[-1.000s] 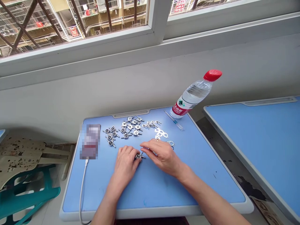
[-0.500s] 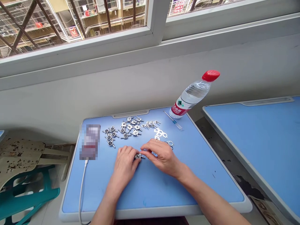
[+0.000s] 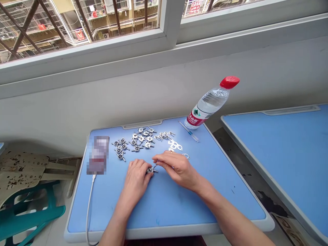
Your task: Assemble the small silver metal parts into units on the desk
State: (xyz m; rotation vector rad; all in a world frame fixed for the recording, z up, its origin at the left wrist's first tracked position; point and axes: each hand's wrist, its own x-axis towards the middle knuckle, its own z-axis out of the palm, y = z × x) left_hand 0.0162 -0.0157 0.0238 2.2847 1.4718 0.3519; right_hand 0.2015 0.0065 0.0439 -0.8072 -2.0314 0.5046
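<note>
The left hand (image 3: 135,176) rests on the blue table (image 3: 179,208), thumb and fingertips closed on one metal fitting (image 3: 150,169), whose thin pin sticks out toward the right hand (image 3: 176,167). That right hand is pinched, thumb against forefinger, on one slim piece (image 3: 156,165) just above the fitting; the piece is too small to identify. Beyond the left hand and a little to its left sit five fittings with dark round centres (image 3: 120,156). Straight beyond the same hand is a looser cluster of about nine metal fittings (image 3: 148,145); some overlap, so the count is uncertain. Beyond the right hand's fingertips lie about five small stemmed pieces (image 3: 171,133), then about four flat metal plates (image 3: 179,147) nearer that hand, partly overlapping. One more flat plate (image 3: 186,156) lies just beyond the right hand's knuckles, partly hidden. Farther out from that hand are one screwdriver (image 3: 190,132) with a clear handle and one red-capped water bottle (image 3: 206,107), near each other. Well to the left of the left hand lies one blurred-out rectangular device (image 3: 97,155) with one white cable (image 3: 90,205) running toward the near edge.
</note>
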